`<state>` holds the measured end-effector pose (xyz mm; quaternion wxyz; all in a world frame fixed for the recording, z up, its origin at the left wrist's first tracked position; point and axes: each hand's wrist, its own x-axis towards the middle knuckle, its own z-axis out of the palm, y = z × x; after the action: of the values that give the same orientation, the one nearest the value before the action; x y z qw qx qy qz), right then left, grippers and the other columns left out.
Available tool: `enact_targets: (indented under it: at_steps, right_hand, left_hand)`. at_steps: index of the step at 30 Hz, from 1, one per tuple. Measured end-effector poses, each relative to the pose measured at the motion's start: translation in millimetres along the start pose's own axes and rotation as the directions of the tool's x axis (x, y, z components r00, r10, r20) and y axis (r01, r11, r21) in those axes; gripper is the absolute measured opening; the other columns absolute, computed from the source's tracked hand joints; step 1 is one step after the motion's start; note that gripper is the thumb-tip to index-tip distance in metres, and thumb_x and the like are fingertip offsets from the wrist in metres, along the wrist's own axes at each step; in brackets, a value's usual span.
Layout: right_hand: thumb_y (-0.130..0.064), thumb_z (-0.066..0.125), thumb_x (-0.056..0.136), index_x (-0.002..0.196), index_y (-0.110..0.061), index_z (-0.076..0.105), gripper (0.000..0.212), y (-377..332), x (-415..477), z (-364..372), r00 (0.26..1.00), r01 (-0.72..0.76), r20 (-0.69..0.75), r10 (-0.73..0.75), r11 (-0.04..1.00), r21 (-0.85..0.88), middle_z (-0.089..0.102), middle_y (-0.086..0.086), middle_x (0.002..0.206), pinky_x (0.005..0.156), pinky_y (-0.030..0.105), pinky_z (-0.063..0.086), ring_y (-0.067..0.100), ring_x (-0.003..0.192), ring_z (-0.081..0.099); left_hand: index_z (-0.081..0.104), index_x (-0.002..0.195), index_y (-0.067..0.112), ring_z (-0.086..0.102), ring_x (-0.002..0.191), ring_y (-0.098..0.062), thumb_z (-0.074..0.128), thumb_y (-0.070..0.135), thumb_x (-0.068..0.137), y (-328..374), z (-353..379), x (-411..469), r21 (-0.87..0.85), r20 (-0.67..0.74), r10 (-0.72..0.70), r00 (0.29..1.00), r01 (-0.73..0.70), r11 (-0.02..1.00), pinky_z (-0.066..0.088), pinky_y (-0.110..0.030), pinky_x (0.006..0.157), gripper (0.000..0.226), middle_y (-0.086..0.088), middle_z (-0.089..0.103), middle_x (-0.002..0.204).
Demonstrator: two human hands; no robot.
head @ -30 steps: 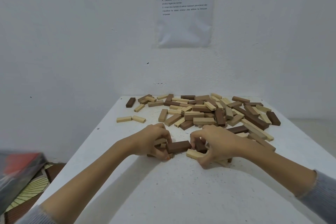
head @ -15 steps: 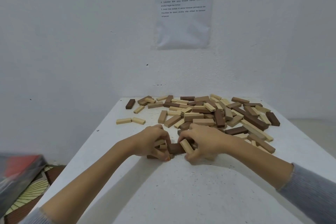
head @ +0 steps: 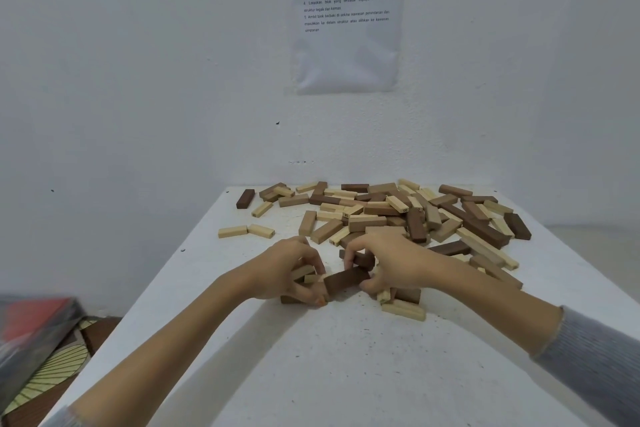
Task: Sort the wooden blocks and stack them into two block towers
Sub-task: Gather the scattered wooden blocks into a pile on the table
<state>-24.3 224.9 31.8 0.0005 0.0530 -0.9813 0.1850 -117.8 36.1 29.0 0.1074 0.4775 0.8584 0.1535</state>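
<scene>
Spanning left hand (head: 284, 270) to right hand (head: 398, 263), one dark-brown oblong block (head: 346, 280) tilts.

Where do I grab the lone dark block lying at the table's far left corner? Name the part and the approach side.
Pinch the lone dark block at mid-length, across its two long sides, coming straight down from above. It lies flat, apart from the pile, and bare table shows along both long sides, so thumb and finger should fit there.
</scene>
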Motion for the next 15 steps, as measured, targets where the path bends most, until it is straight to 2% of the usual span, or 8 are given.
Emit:
enact_targets:
  at_steps: [5, 7, 11, 14, 15]
  right_hand:
    - [-0.011, 0.078, 0.078, 0.103, -0.018, 0.069, 0.027, 10, -6, -19, 0.996, -0.025, -0.083, 0.038, 0.988, 0.150, 0.060, -0.013, 0.090, 0.063, 0.012, 0.045, 0.002, 0.076, 0.058]
    - [-0.014, 0.077, 0.080, 0.106, -0.019, 0.069, 0.027, 13, -12, -30, 0.995, -0.049, -0.082, 0.063, 0.986, 0.157, 0.056, -0.017, 0.090, 0.060, 0.009, 0.043, -0.005, 0.069, 0.056]
    - [-0.024, 0.077, 0.081, 0.112, -0.027, 0.067, 0.032, 20, -23, -34, 0.994, -0.077, 0.073, 0.078, 0.997, -0.007, 0.056, -0.010, 0.109, 0.070, 0.010, 0.040, 0.005, 0.100, 0.053]
    - [-0.020, 0.073, 0.084, 0.113, -0.026, 0.066, 0.030, 22, -29, -20, 0.987, -0.065, 0.146, 0.072, 0.996, -0.054, 0.056, -0.011, 0.112, 0.079, 0.012, 0.043, 0.006, 0.102, 0.051]
    - [-0.018, 0.070, 0.085, 0.113, -0.027, 0.066, 0.029, 21, -30, -18, 0.986, -0.067, 0.150, 0.074, 0.996, -0.051, 0.057, -0.010, 0.113, 0.085, 0.017, 0.046, 0.007, 0.104, 0.051]
  left_hand:
    - [0.067, 0.103, 0.025, 0.044, 0.089, -0.006, 0.083, 0.033, 0.071, -2, -1, 1, -0.032, -0.028, 0.018, 0.999, -0.019, 0.999, 0.034, -0.008, 0.071, 0.037, 0.005, 0.050, 0.105]
    - [0.067, 0.103, 0.025, 0.043, 0.087, -0.004, 0.083, 0.033, 0.071, -2, -1, 1, -0.040, -0.029, 0.015, 0.999, -0.016, 0.999, 0.034, -0.007, 0.070, 0.036, 0.006, 0.050, 0.104]
    - [0.063, 0.098, 0.031, 0.045, 0.092, -0.006, 0.082, 0.034, 0.072, 1, 0, 3, -0.050, -0.026, 0.013, 1.000, -0.015, 0.999, 0.038, -0.013, 0.076, 0.032, 0.007, 0.050, 0.104]
    - [0.063, 0.098, 0.028, 0.046, 0.097, -0.010, 0.082, 0.031, 0.072, 7, 2, 4, -0.065, -0.029, 0.018, 0.999, -0.019, 0.998, 0.043, -0.025, 0.088, 0.032, 0.007, 0.051, 0.105]
    - [0.064, 0.099, 0.027, 0.046, 0.098, -0.011, 0.083, 0.031, 0.072, 8, 3, 5, -0.064, -0.031, 0.017, 0.999, -0.019, 0.998, 0.044, -0.029, 0.090, 0.033, 0.005, 0.051, 0.106]
